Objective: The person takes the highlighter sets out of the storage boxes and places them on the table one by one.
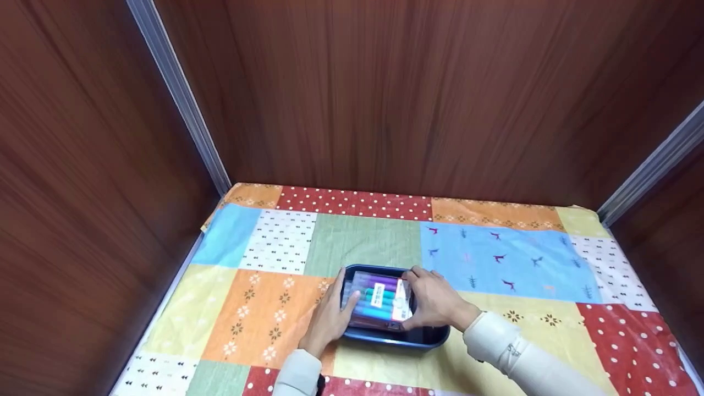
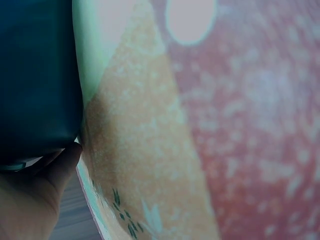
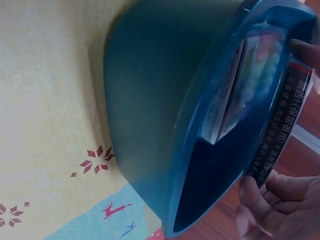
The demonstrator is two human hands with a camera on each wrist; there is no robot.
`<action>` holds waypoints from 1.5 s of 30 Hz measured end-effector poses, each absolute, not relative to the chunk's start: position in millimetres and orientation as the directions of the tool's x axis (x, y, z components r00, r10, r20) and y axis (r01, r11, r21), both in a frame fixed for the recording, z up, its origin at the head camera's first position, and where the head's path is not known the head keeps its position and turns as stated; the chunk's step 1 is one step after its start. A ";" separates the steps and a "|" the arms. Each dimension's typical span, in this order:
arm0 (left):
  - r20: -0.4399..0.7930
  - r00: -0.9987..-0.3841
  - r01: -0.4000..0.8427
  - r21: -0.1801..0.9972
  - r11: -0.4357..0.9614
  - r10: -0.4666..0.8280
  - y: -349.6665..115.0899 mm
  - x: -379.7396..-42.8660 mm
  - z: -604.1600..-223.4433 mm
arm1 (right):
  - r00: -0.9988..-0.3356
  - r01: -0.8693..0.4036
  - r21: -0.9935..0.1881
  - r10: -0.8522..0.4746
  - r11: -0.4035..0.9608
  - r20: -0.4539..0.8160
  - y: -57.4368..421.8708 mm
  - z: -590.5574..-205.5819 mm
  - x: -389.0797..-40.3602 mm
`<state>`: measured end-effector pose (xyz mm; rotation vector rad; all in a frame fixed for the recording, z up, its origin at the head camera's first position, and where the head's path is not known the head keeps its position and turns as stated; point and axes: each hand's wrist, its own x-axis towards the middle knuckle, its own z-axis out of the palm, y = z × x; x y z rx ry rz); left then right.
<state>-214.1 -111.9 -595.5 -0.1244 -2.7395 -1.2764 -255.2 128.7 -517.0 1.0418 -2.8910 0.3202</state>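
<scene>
A dark blue plastic bin point(image 1: 385, 342) sits on the patterned tablecloth. My left hand point(image 1: 330, 319) holds its left side, fingers along the outer wall and thumb reaching over the rim onto a clear pack of colored markers point(image 1: 379, 296). In the left wrist view, a fingertip touches the bin's dark wall point(image 2: 37, 75). My right hand point(image 1: 434, 300) pinches the marker pack by its right end, at the bin's mouth. The right wrist view shows the pack's black printed edge point(image 3: 282, 125) between the fingers. Deeper in the bin stands another pack point(image 3: 245, 82) with colorful contents.
A patchwork-patterned tablecloth point(image 1: 264, 308) covers the table. Dark wood-grain panels point(image 1: 385, 99) stand behind and at both sides, joined by metal corner strips point(image 1: 181, 93).
</scene>
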 end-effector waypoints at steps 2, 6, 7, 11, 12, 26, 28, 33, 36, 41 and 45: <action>0.148 -0.989 0.129 0.753 0.645 0.025 -112.1 -214.1 -595.8 | -0.774 -0.633 -0.166 -0.620 0.756 0.127 130.6 -516.2 -254.5; 0.149 -0.988 0.131 0.749 0.650 0.027 -111.9 -213.9 -596.0 | -0.774 -0.633 -0.163 -0.617 0.757 0.144 134.4 -515.1 -254.1; 0.149 -0.988 0.131 0.748 0.651 0.028 -111.8 -213.8 -596.1 | -0.775 -0.632 -0.161 -0.615 0.758 0.148 135.3 -514.8 -254.1; 0.147 -0.989 0.133 0.749 0.649 0.032 -111.2 -213.9 -596.6 | -0.788 -0.615 -0.173 -0.597 0.769 0.149 139.1 -512.4 -252.9; 0.148 -0.988 0.134 0.749 0.648 0.033 -111.1 -214.1 -596.8 | -0.792 -0.611 -0.175 -0.592 0.772 0.149 140.0 -512.0 -252.6; 0.150 -0.988 0.138 0.755 0.641 0.036 -111.5 -213.2 -596.9 | -0.805 -0.591 -0.196 -0.558 0.782 0.203 150.9 -513.4 -249.0; 0.156 -0.987 0.144 0.752 0.643 0.039 -111.8 -212.7 -596.7 | -0.803 -0.593 -0.198 -0.556 0.781 0.213 152.4 -512.7 -249.7; 0.173 -0.984 0.162 0.743 0.650 0.047 -112.3 -212.5 -596.4 | -0.805 -0.589 -0.209 -0.544 0.781 0.236 155.4 -508.7 -251.2; 0.167 -0.985 0.157 0.742 0.652 0.048 -112.3 -213.1 -596.4 | -0.812 -0.580 -0.220 -0.533 0.785 0.239 157.4 -505.2 -251.4; 0.157 -0.986 0.149 0.741 0.655 0.046 -112.2 -214.7 -597.4 | -0.814 -0.576 -0.226 -0.527 0.785 0.245 160.7 -501.1 -251.1; 0.167 -0.985 0.158 0.742 0.652 0.049 -112.2 -215.3 -597.8 | -0.810 -0.581 -0.217 -0.530 0.784 0.251 163.1 -500.5 -250.8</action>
